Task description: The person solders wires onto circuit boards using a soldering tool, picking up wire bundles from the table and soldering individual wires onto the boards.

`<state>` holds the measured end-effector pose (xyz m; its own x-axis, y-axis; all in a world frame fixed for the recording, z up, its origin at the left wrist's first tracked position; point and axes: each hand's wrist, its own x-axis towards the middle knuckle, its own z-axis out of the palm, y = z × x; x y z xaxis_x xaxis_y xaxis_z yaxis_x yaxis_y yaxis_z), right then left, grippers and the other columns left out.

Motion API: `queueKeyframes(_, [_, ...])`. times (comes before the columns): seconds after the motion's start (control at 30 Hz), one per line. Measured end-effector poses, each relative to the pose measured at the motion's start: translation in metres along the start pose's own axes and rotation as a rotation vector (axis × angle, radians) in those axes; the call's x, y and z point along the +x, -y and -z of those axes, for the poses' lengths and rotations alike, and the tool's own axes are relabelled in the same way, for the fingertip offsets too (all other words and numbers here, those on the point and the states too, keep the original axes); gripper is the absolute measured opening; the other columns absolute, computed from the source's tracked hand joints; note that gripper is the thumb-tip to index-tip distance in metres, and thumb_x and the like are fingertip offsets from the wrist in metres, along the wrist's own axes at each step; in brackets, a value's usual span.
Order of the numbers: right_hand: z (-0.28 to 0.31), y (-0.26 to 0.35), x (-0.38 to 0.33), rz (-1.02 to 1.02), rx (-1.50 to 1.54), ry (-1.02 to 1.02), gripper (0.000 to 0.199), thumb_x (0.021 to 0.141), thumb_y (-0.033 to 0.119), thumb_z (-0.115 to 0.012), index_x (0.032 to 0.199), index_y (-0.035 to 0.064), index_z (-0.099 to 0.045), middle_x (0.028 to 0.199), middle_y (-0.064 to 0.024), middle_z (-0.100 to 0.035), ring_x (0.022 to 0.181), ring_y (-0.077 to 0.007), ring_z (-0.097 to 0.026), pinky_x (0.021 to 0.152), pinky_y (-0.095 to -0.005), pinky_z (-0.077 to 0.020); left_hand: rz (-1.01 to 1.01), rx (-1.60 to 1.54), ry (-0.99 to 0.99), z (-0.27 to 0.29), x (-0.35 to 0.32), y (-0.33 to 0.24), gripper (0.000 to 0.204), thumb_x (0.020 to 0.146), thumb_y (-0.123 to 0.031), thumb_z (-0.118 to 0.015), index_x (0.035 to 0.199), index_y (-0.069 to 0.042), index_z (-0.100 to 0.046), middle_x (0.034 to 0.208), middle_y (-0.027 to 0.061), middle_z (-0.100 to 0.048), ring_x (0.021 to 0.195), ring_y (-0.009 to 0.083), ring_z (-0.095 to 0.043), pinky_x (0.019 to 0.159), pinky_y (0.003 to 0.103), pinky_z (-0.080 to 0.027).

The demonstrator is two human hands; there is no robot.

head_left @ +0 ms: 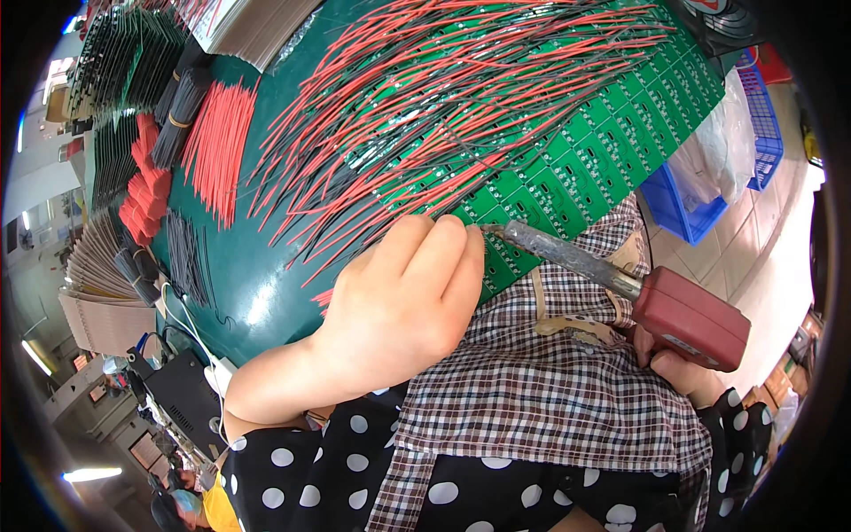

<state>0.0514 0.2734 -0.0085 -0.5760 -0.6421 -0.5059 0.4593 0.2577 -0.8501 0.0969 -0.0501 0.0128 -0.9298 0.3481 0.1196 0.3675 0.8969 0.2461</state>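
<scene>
A large green circuit board panel (554,191) lies on the table, made up of many small boards in rows. Long red and black wires (425,97) fan out to the left across most of it. My left hand (408,297) is closed over the panel's near edge, fingertips pinched together; whatever they hold is hidden. Close beside those fingertips is the tip of a soldering iron (687,319) with a dark red, boxy handle and a grey metal barrel. My right hand (681,371) grips that handle from below, partly hidden by it.
On the dark green tabletop (266,275) lie loose red wires (220,142), a banded black bundle (177,124) and loose black wires (188,257). Cardboard (253,27) is stacked at the far left. A blue basket (681,208) with a plastic bag (722,142) stands at right. A white cable (191,319) runs at left.
</scene>
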Motion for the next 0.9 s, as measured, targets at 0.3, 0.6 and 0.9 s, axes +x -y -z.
queueKeyframes(0.3, [-0.007, 0.01, 0.002, -0.074, 0.088, -0.042, 0.074, 0.077, 0.054, -0.07, 0.12, -0.0014, -0.045, 0.097, -0.0093, -0.059, 0.055, -0.0116, -0.051, 0.048, -0.0226, -0.0399, 0.03, 0.035, 0.025, 0.002, 0.0, -0.005, 0.036, 0.062, -0.003, -0.063, 0.096, 0.005, -0.064, 0.087, 0.0111, -0.056, 0.072, 0.0237, -0.057, 0.06, 0.032, -0.049])
queueKeyframes(0.6, [-0.003, 0.007, 0.005, -0.054, 0.1, -0.02, 0.077, 0.077, 0.053, -0.07, 0.122, -0.0021, -0.043, 0.097, -0.0088, -0.059, 0.052, -0.0115, -0.05, 0.047, -0.0225, -0.0382, -0.014, -0.048, -0.055, -0.001, 0.012, 0.001, 0.034, 0.061, 0.0, -0.063, 0.095, 0.003, -0.065, 0.083, 0.0089, -0.058, 0.068, 0.0225, -0.058, 0.059, 0.031, -0.049])
queueKeyframes(0.9, [0.009, -0.008, -0.002, 0.025, 0.002, -0.043, 0.067, 0.077, 0.033, -0.072, 0.122, -0.0079, -0.045, 0.092, -0.0098, -0.06, 0.07, -0.0118, -0.057, 0.062, -0.0249, -0.0439, 0.003, -0.058, -0.038, -0.005, 0.016, 0.001, 0.033, 0.062, 0.0, -0.064, 0.094, 0.003, -0.065, 0.084, 0.009, -0.057, 0.069, 0.0224, -0.058, 0.058, 0.031, -0.048])
